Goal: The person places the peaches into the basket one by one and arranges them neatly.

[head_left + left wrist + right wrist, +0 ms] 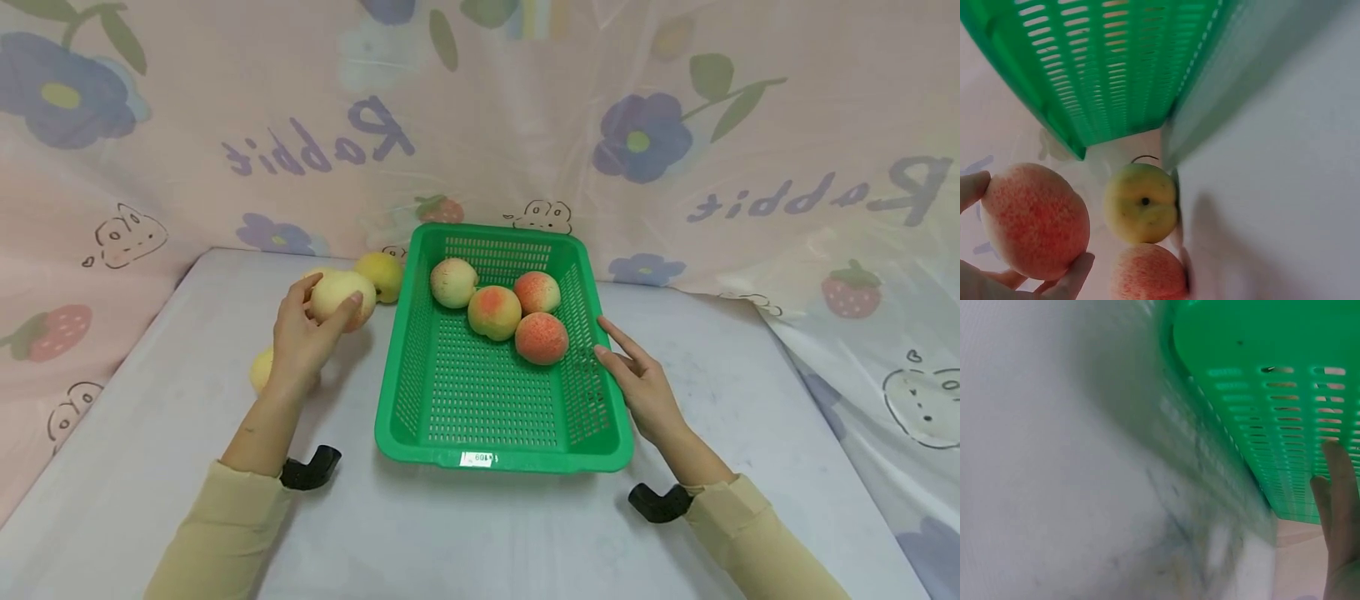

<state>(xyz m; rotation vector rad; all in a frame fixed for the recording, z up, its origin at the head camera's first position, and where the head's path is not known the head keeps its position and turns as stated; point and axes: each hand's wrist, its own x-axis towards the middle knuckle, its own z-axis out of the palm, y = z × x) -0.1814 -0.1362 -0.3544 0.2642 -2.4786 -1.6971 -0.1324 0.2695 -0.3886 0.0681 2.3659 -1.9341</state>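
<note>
My left hand (303,337) grips a pale yellow peach with a red blush (343,297), lifted off the table left of the green basket (502,458). The left wrist view shows that peach (1036,222) from its red-speckled side, between thumb and fingers. Inside the basket lie several peaches, among them a red one (542,339) and a yellow-orange one (494,313). At the basket's right side, my right hand (647,392) touches the rim and outer wall with extended fingers. The right wrist view shows its fingers (1341,494) against the slotted wall.
A yellow-green fruit (379,276) lies beside the basket's far left side, with a red-speckled peach (1149,275) against it. Another yellow fruit (262,369) is partly behind my left hand. A patterned curtain (495,125) hangs behind the white table (480,533).
</note>
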